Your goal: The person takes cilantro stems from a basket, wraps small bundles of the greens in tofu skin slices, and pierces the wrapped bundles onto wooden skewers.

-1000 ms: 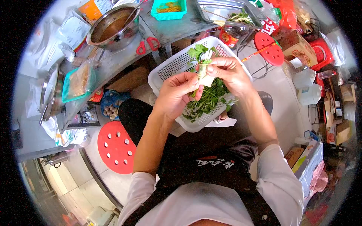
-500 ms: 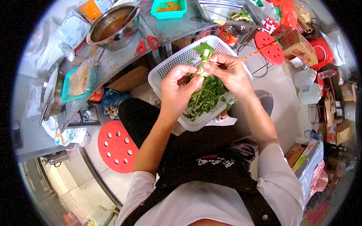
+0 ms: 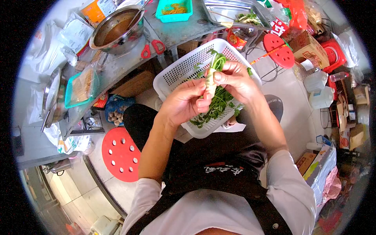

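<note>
Red-handled scissors [image 3: 153,43] — beside a metal bowl [image 3: 131,42]

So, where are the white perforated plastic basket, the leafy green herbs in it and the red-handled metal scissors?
White perforated plastic basket [image 3: 174,73]: head view, on its perforated wall.
Leafy green herbs [image 3: 220,103]: head view, middle of the heap.
Red-handled metal scissors [image 3: 154,44]: head view, on a handle loop.

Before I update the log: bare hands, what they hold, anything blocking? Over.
Left hand and right hand pinching a slender, pale-wrapped bundle of green stems. Loose green leafy herbs below, in white perforated plastic basket. No obstruction visible.
</note>
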Tool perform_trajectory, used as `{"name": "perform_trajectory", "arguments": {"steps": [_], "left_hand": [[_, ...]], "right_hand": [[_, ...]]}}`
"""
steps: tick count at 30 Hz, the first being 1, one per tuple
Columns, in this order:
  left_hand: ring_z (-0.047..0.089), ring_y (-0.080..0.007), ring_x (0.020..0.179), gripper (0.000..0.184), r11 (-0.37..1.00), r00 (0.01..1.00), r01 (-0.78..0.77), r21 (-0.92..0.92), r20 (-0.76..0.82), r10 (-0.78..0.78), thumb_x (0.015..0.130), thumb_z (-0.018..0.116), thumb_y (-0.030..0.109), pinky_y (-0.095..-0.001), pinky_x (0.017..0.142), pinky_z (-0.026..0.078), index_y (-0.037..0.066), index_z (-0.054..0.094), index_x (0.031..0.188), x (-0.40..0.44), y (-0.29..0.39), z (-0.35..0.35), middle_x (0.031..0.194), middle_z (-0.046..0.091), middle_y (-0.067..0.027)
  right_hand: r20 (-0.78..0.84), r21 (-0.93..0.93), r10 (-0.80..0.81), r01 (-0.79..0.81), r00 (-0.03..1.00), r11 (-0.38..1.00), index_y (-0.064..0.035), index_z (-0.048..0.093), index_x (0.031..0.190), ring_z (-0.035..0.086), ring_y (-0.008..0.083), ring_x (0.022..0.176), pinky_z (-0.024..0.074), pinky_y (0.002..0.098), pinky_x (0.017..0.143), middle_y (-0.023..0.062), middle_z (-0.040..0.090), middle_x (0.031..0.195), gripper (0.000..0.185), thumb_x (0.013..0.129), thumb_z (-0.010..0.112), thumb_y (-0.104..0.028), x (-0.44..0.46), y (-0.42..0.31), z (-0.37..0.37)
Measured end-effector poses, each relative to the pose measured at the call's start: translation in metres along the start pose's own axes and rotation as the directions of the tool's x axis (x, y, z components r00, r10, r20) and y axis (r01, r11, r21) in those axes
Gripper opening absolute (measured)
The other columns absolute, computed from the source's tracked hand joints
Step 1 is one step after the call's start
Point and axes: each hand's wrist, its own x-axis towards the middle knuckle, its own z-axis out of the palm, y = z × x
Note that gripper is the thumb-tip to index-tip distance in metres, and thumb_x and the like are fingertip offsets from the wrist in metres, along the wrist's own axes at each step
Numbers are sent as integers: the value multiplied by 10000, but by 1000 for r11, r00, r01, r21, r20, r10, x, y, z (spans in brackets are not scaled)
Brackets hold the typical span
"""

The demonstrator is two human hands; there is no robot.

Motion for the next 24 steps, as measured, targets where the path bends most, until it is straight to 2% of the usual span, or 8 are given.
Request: {"name": "perform_trajectory", "arguments": {"steps": [3, 6, 9, 13, 15, 19, 22, 24], "left_hand": [[532, -113, 665, 180, 992, 983, -25, 124, -177, 47, 891, 539, 177, -230, 557, 433, 20, 532, 976, -1, -3, 9, 832, 565, -53], [511, -97, 638, 277, 912, 887, -177, 371, -341, 311, 875, 559, 209, -224, 574, 430, 39, 516, 1091, 3, -15, 21, 814, 564, -11], [535, -92, 647, 236, 589, 769, -283, 757, -188, 611, 889, 564, 234, -214, 569, 443, 17, 559, 982, 10, -20, 7, 814, 588, -39], [506, -89, 592, 191, 689, 826, -201, 697, -257, 501, 855, 609, 215, -213, 531, 406, 29, 580, 889, 4, -14, 10, 770, 578, -24], [490, -89, 571, 161, 823, 899, -133, 552, -283, 335, 848, 612, 193, -212, 514, 383, 35, 581, 845, -1, -7, 16, 758, 572, -27], [494, -92, 570, 112, 992, 998, -20, 122, -50, 26, 847, 588, 154, -213, 499, 383, 44, 567, 837, -5, -2, 3, 734, 566, -40], [527, -99, 586, 140, 947, 987, -38, 319, -134, 85, 857, 587, 185, -214, 516, 421, 46, 574, 861, -6, -3, 8, 750, 581, -42], [514, -99, 564, 175, 864, 927, -106, 492, -266, 265, 854, 594, 205, -222, 514, 412, 41, 574, 913, -2, -7, 21, 734, 581, -35]], "right_hand": [[-20, -138, -19, 16, 1000, 990, -10, 660, 885, 595, 107, 704, 473, 250, 688, 45, 661, 802, 149, 799, 671, -131, -1, -3, -3], [-68, -217, -78, 61, 995, 974, -11, 657, 859, 588, 94, 703, 473, 245, 675, 36, 657, 788, 128, 797, 673, -122, -2, -3, 0], [-106, -384, -177, 124, 978, 915, -10, 652, 857, 583, 87, 702, 474, 241, 670, 31, 653, 780, 113, 794, 676, -101, -1, 1, 2], [-90, -470, -229, 161, 969, 868, -6, 652, 880, 596, 97, 714, 480, 243, 693, 32, 657, 794, 118, 791, 675, -78, -2, 0, 4], [-43, -276, -95, 79, 995, 958, -4, 654, 892, 604, 102, 731, 483, 242, 710, 34, 660, 806, 133, 787, 679, -80, -4, -8, 7], [150, -241, -99, 133, 984, 961, -3, 655, 911, 614, 108, 757, 485, 246, 738, 41, 665, 817, 189, 752, 711, -88, -1, -9, -5], [174, -337, -108, 163, 979, 927, -16, 658, 868, 605, 97, 755, 484, 246, 719, 36, 663, 804, 167, 737, 725, -94, -1, -14, -8], [141, -358, -109, 154, 984, 921, -23, 658, 843, 600, 93, 744, 484, 247, 709, 33, 662, 797, 147, 738, 725, -100, 0, -13, -10]]}}
